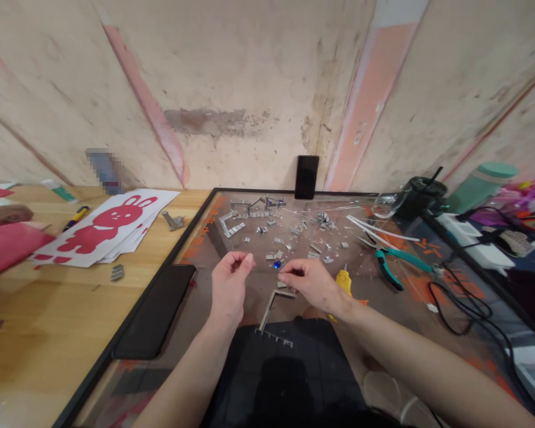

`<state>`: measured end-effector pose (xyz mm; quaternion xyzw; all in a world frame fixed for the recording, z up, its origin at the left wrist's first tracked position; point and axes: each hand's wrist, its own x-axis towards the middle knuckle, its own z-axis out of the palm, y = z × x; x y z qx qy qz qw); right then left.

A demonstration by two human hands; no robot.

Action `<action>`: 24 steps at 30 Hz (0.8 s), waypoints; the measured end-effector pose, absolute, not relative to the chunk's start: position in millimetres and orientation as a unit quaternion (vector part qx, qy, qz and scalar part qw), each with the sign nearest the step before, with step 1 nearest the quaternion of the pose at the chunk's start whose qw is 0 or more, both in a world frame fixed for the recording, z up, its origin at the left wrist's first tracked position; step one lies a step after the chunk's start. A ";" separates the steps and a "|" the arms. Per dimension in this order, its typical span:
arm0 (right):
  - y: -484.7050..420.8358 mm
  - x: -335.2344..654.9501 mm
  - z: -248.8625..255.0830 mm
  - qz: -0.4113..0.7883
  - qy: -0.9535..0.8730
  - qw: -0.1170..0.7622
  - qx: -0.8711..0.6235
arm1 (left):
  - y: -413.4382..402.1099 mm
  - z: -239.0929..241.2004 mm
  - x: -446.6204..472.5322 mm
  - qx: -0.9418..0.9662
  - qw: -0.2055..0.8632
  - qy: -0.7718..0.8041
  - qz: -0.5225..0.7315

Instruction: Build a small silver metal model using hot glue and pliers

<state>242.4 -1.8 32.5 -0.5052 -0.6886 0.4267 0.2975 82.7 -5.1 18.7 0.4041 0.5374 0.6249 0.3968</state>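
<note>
My left hand [230, 287] hovers over the glass-topped table with thumb and index finger pinched together; whatever is between them, if anything, is too small to see. To its right, my right hand [311, 284] is closed in a pinch too. A shiny blue gem [277, 265] shows right at its fingertips, though I cannot tell whether they touch it. Just below the hands lies a thin grey angled frame [267, 310] with small teeth along its lower bar. Small grey metal-looking pieces [314, 248] are scattered beyond the hands. Partly behind my right forearm is a yellow-handled tool [344, 282].
Teal-handled pliers [390, 267] and white sticks [378, 229] lie at right, near a black cable [468, 321]. A dark phone [158, 312] lies at left; another phone [307, 177] leans on the wall. Rabbit-print papers [116, 226] and another person's hand [6, 215] are far left.
</note>
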 end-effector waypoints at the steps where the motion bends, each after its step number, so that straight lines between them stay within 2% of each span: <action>1: -1.0 242.3 31.9 0.429 -0.688 0.301 -0.502 | -5.1 18.0 82.8 0.409 0.395 0.539 0.621; 14: 2.1 251.2 35.0 0.434 -0.686 0.323 -0.487 | -2.7 16.8 78.9 0.471 0.365 0.576 0.560; 20: 5.6 273.1 44.4 0.400 -0.685 0.325 -0.515 | 0.6 12.4 75.2 0.580 0.344 0.603 0.426; 24: -2.6 280.5 42.0 0.364 -0.708 0.295 -0.529 | -2.3 13.8 78.6 0.656 0.315 0.608 0.318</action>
